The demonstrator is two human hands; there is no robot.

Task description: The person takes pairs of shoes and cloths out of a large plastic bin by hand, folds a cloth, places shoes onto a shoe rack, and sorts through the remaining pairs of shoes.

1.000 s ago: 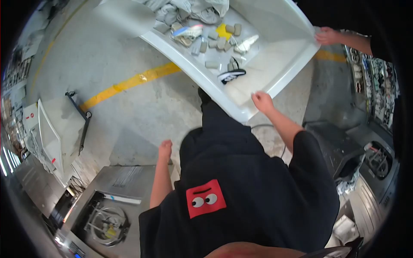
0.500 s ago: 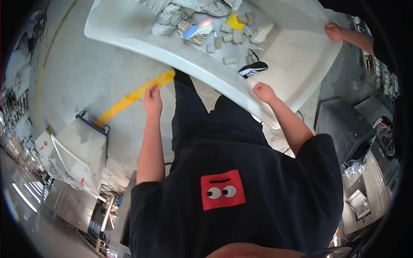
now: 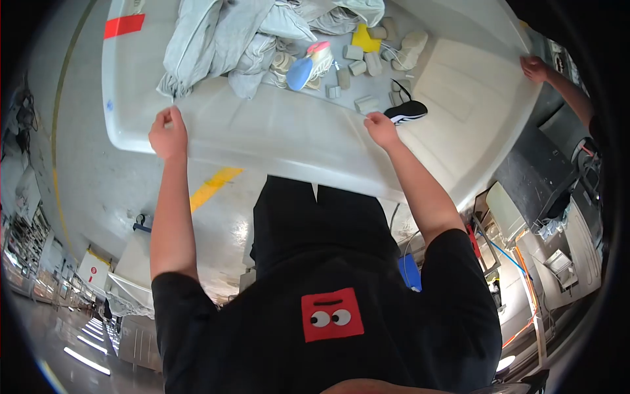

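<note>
A large white bin stands before me, holding grey cloth bags, a white shoe with a blue and pink sole, a cream shoe, a black shoe with white stripes and several small grey cylinders. My left hand is closed over the bin's near left side, its fingertips at the dark cord end of a grey bag. Closed too, my right hand is over the near wall, just left of the black shoe. What either hand grips is hidden.
Another person's hand is on the bin's right rim. A yellow piece lies among the cylinders. Behind the bin's right side is dark equipment. A white cart stands at lower left, and a yellow line crosses the floor.
The bin now spans the view in front of me and shows more grey bags. My left hand has moved up and left to its near side. My right hand has shifted slightly left.
</note>
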